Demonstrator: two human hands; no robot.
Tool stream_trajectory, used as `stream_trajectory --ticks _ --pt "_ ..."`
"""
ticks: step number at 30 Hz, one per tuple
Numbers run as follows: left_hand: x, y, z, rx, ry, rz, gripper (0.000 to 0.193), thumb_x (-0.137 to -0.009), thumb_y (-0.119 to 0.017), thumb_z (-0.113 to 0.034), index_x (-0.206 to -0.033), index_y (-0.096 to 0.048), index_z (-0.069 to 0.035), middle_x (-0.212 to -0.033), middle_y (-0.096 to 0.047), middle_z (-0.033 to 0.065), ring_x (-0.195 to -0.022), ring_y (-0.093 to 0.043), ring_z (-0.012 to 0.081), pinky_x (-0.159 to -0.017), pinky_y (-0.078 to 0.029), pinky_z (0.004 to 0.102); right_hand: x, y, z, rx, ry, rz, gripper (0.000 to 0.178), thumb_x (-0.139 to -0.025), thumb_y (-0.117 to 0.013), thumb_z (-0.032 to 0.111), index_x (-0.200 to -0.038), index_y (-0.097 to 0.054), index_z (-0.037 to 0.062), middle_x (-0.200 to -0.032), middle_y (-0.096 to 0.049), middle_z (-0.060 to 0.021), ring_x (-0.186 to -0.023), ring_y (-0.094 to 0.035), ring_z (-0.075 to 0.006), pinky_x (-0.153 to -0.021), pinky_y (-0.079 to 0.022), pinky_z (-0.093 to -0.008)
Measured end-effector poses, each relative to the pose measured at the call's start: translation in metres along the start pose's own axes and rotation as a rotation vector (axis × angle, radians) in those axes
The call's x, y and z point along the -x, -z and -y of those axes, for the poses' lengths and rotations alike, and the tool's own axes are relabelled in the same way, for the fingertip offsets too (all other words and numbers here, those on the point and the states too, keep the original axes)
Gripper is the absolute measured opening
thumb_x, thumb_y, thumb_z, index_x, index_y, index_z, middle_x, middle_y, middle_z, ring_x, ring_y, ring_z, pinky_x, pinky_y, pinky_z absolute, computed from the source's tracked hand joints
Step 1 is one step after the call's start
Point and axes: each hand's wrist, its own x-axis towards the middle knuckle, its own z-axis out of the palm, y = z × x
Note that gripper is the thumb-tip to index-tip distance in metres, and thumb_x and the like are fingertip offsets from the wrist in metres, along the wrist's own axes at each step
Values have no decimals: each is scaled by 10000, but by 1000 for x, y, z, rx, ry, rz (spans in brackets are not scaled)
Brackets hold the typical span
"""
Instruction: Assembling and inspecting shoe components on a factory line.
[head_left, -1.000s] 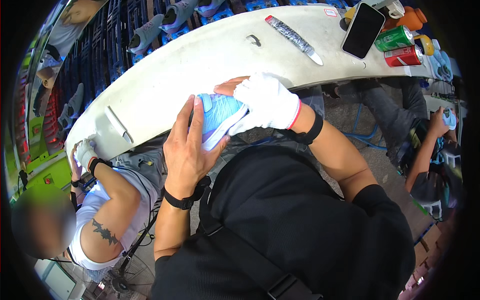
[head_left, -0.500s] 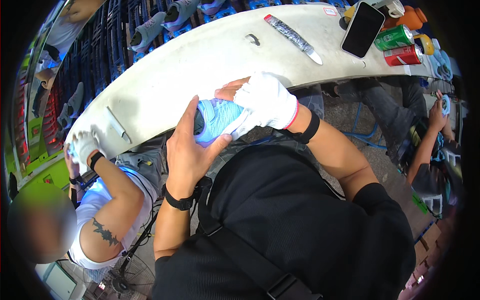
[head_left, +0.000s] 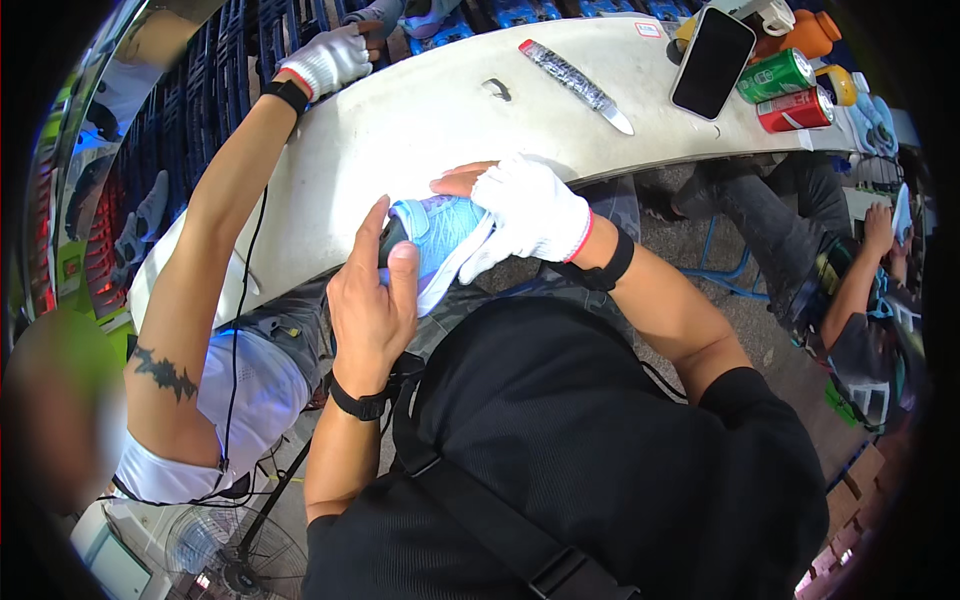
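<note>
A light blue sneaker [head_left: 452, 230] with a white sole is held at the near edge of the white table, its toe toward my right hand. My right hand [head_left: 530, 215], in a white glove with bare fingertips showing, wraps around the toe end and the sole. At the heel end, my bare left hand [head_left: 370, 310] has its index finger and thumb on either side of the dark shoe opening. The rest of its fingers are hidden.
On the white table [head_left: 420, 120] lie a knife [head_left: 575, 85] with a wrapped handle, a small dark scrap [head_left: 497, 89], a phone [head_left: 713, 62], a green can [head_left: 775, 75] and a red can [head_left: 795, 110]. A co-worker's gloved hand [head_left: 335, 60] reaches across at left toward shoes on a blue rack.
The shoe has tilted, showing more of its white sole. My left thumb has moved from its near side up to the heel opening. The co-worker at left has stretched an arm toward the rack.
</note>
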Motion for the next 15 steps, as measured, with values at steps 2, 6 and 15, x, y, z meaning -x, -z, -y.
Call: stream_trajectory --ticks 2,6,15 --pt "-4 4 -5 58 50 8 507 -1157 -556 -340 -1534 -588 -2 -1018 -767 290 -923 -778 468 -820 -606 471 4 5 7 53 -40 42 894 -791 -918 607 -1439 -685 37 -1317 -760 -180 -1198 -743 -361 -1008 -589 -432" --pt "-20 10 -8 70 57 -2 523 -1175 -531 -375 -1529 -587 5 -953 -782 245 -870 -799 401 -786 -599 436 14 27 6 -9 -230 -56 1039 -724 -976 581 -1539 -601 57 -1434 -699 -191 -1301 -679 -389 -1098 -532 -456" --pt "-164 -27 -51 464 -220 -66 444 -1059 -746 -229 -1390 -638 46 -1143 -799 216 -949 -804 241 -817 -639 354 47 80 40 -65 -210 -238 1107 -735 -1003 524 -1596 -493 51 -1587 -578 -239 -1366 -640 -439 -1099 -531 -495"
